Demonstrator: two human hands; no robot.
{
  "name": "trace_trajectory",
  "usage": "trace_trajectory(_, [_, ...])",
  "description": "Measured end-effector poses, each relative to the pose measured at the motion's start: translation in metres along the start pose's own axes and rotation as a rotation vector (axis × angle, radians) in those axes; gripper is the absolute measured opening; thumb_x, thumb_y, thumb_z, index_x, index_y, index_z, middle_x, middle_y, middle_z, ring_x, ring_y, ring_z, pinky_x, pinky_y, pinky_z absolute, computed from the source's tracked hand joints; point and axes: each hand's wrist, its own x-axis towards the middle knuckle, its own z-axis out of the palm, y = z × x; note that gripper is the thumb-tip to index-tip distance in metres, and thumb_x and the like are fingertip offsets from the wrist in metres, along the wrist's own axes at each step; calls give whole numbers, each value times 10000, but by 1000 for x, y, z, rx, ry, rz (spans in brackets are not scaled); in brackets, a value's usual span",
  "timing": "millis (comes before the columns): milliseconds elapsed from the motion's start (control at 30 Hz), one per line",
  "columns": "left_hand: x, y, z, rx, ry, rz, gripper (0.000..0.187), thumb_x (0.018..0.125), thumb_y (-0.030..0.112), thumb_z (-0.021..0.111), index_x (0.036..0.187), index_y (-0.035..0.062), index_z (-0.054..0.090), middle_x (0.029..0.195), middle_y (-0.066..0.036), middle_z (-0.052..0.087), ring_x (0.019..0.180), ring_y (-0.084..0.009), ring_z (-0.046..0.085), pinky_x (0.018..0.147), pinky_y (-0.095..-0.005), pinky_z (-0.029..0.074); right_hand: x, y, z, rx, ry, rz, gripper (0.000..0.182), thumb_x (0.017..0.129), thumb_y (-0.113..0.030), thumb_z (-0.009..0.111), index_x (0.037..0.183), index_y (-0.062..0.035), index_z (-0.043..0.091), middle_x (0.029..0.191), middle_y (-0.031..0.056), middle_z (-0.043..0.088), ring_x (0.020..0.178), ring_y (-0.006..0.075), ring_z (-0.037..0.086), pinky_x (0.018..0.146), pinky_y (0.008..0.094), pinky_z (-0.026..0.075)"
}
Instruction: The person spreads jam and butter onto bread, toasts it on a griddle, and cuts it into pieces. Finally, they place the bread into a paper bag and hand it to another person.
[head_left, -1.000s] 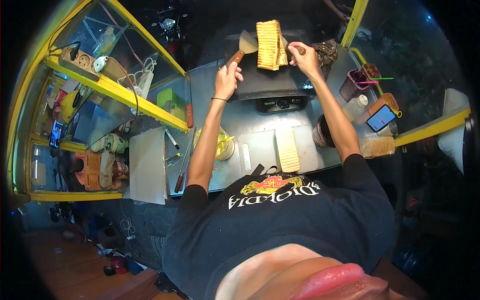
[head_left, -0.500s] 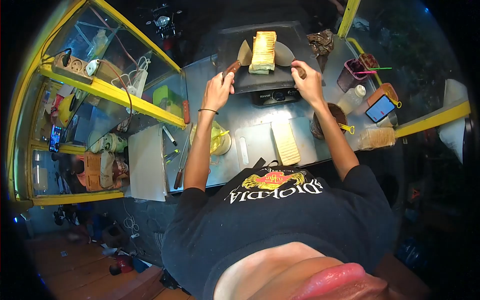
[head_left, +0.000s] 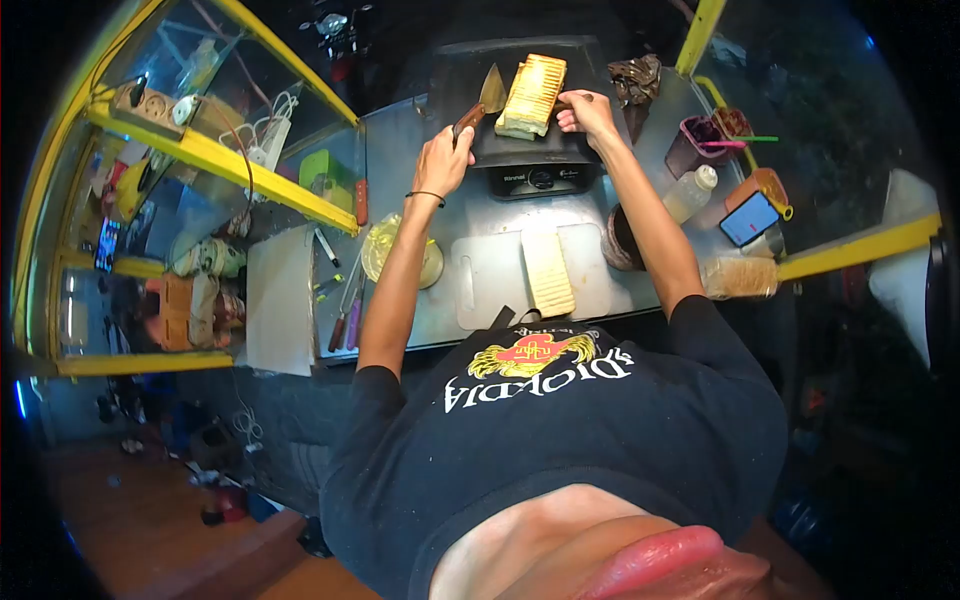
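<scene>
A browned, ridged block of toasted bread (head_left: 536, 88) lies at an angle over the black griddle plate (head_left: 590, 60). My left hand (head_left: 443, 160) is closed round the wooden handle of a scraper (head_left: 492, 92), its pointed metal blade just left of the bread. On the other side, my right hand (head_left: 590, 116) grips a second scraper's handle (head_left: 574, 99); its blade is hidden by the bread. Nearer my body, a paler bread block (head_left: 549, 272) rests on a white cutting board (head_left: 486, 255).
Below the plate sits a black stove (head_left: 540, 180). Right are a squeeze bottle (head_left: 692, 192), a phone (head_left: 750, 218), a purple tub (head_left: 698, 145) and wrapped bread (head_left: 740, 277). Left are a yellow-lined tub (head_left: 400, 250), a red-handled tool (head_left: 361, 202) and a yellow-framed glass case (head_left: 230, 175).
The toasted bread has turned and leans to the right. My right hand has moved left and up toward it, and that scraper's blade has gone out of sight. The view has shifted slightly.
</scene>
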Motion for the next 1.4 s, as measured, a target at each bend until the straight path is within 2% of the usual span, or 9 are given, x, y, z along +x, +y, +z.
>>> trace_trajectory(100, [-11,2,-4,-194,136,-48,447,976,393,449,864,6,644,634,-84,658,660,-232,662,654,-364,492,6,-19,-3,-80,-45,-84,185,877,-146,617,960,17,640,658,131,645,468,167,605,416,285,505])
trace_trajectory(167, [-30,-3,-13,-478,182,-145,439,986,382,442,863,8,637,612,-35,619,475,-70,483,472,-244,390,10,-31,-6,-134,-63,-118,191,910,-165,591,994,-8,661,664,105,641,481,132,585,435,258,488])
trace_trajectory(233, [-64,-5,-35,-635,207,-231,426,992,378,430,889,15,628,634,-37,613,438,-38,417,426,-209,349,19,-44,-7,-151,-115,-174,208,898,-155,614,974,36,646,642,122,638,439,147,579,382,271,464])
trace_trajectory(600, [-347,-26,-111,-792,861,-527,440,997,422,400,873,34,565,574,-7,511,451,-47,380,462,-200,324,-57,-124,122,-378,-736,-281,214,897,-187,612,974,1,679,648,84,638,454,111,564,419,229,450])
trace_trajectory(800, [-444,-76,-126,-800,1153,-597,436,996,415,401,870,32,566,543,-18,515,420,-58,387,438,-203,336,-127,-54,288,-311,-1103,59,258,917,-201,593,1057,11,638,690,69,642,491,105,576,465,228,490])
trace_trajectory(1100, [-532,-137,-192,-757,1292,-629,477,1002,415,379,871,-7,560,554,-65,541,430,-70,404,439,-206,338,-206,132,521,-211,-1066,427,209,936,-147,539,1066,2,609,699,119,654,514,164,626,450,270,530])
trace_trajectory(1200, [-533,-139,-210,-728,1257,-629,463,1005,391,373,863,-9,559,554,-69,545,437,-72,418,442,-207,342,-215,130,522,-396,-1057,368,185,923,-120,533,959,34,629,665,135,654,476,183,622,420,297,524])
trace_trajectory(1333, [-507,-150,-230,-766,1055,-531,455,1008,366,366,877,-15,577,557,-62,547,468,-79,476,446,-206,340,-182,79,440,-538,-1273,-305,218,889,-176,614,846,28,675,571,68,607,455,102,546,420,258,445])
trace_trajectory(1400, [-468,-147,-236,-833,891,-433,454,1002,364,368,893,-11,599,588,-58,557,493,-89,519,454,-210,339,-210,-32,363,-667,-1104,-269,209,896,-169,617,914,28,685,662,63,641,486,82,549,435,238,446])
